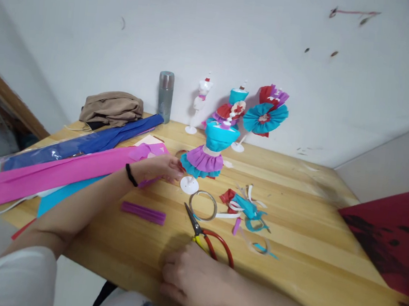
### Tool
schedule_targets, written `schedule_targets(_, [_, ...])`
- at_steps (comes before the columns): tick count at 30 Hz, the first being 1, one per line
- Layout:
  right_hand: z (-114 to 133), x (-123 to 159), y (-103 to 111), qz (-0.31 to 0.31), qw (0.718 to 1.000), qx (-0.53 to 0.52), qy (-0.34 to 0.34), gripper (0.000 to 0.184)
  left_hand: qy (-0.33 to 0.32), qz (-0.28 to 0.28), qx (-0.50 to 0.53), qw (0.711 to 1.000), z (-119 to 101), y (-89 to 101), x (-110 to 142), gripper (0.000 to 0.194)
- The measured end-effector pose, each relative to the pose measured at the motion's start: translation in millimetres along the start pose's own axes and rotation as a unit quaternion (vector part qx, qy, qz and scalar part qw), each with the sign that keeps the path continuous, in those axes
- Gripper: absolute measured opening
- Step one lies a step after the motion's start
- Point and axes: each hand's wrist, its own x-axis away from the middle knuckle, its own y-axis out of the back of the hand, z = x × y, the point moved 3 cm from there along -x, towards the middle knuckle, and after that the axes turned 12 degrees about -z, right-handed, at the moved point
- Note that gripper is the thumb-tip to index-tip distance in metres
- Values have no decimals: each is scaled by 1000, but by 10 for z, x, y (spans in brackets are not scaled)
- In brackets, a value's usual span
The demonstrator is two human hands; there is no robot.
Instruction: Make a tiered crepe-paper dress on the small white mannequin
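Observation:
My left hand (165,167), with a black band at the wrist, reaches to the left edge of a small mannequin's paper dress (207,156). Its fingers look loosely stretched beside the ruffled skirt; whether they touch it I cannot tell. The dress has a turquoise top, a pale waistband and purple and turquoise ruffles, above a round white base (189,185). My right hand (193,274) is curled low near the table's front edge, its fingertips hidden. Scissors (199,231) with red and yellow handles lie open just beyond its knuckles. A roll of tape (203,205) is near the blades.
Folded purple paper (143,213) lies at front. Pink crepe paper (56,176) and blue paper (119,132) stretch leftward. Several paper scraps (244,207) lie on the right. Behind stand a flask (165,97), a bare mannequin (200,101) and two dressed ones, near brown cloth (112,108).

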Motion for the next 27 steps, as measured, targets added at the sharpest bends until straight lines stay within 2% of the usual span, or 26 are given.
schedule_targets(3, [8,-5,27,5,1000,5,3,31,38,13,103,994,16,-95,-1,50])
schedule_targets(5, [10,-7,36,3,1000,8,6,31,36,-3,154,987,4,-106,-12,58])
schedule_targets(8, [2,-9,29,-5,1000,7,9,32,17,-50,161,986,19,-84,-47,50])
schedule_targets(13, [-9,3,-7,0,1000,3,13,32,8,-150,89,985,143,-8,-116,22])
schedule_targets(17, [-7,5,-3,11,1000,9,7,34,2,-157,66,985,161,23,-120,15])
schedule_targets(22, [0,-4,13,28,1000,5,6,34,6,-146,-37,989,84,60,-97,16])
schedule_targets(24, [1,-3,12,29,1000,7,3,34,15,-161,-100,982,61,158,-105,21])
schedule_targets(27, [2,4,4,20,1000,6,1,34,28,-224,-207,952,43,485,-117,28])
